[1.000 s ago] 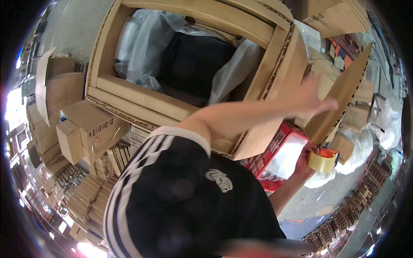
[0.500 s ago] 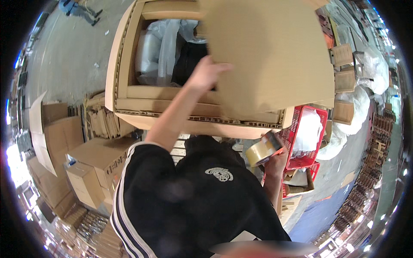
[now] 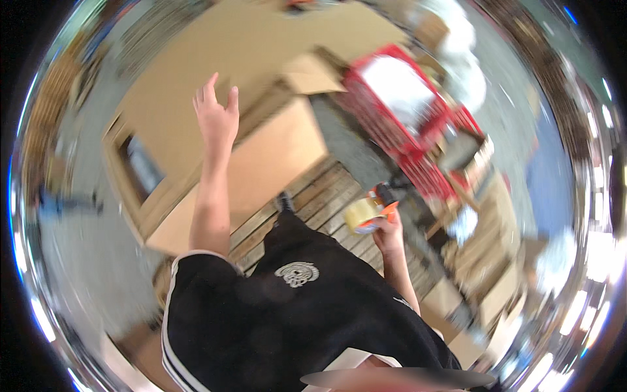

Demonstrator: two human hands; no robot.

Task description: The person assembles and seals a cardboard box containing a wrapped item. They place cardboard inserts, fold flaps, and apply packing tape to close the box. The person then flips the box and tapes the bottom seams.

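My left hand (image 3: 217, 121) is raised with its fingers apart, over a broad brown cardboard sheet (image 3: 215, 46), and holds nothing. I cannot tell whether it touches the sheet. Beneath the sheet lies a large cardboard box (image 3: 261, 176), mostly covered. At its left end a gap still shows a strip of clear plastic wrap (image 3: 144, 166). In my right hand (image 3: 390, 234), low beside my body, is a tape dispenser (image 3: 384, 196) with orange and black parts. It carries a wide yellowish roll of tape (image 3: 360, 215).
Red plastic baskets (image 3: 418, 140) stand to the right, the larger with white material inside. Below the box is a slatted wooden pallet (image 3: 326, 196). Flattened cardboard (image 3: 480, 242) lies at the lower right, and white plastic bundles (image 3: 460, 72) sit beyond the baskets.
My view has swung to the right. The cardboard sheet now covers most of the box opening. My left hand has come away from the sheet's edge; my right hand keeps the tape dispenser.
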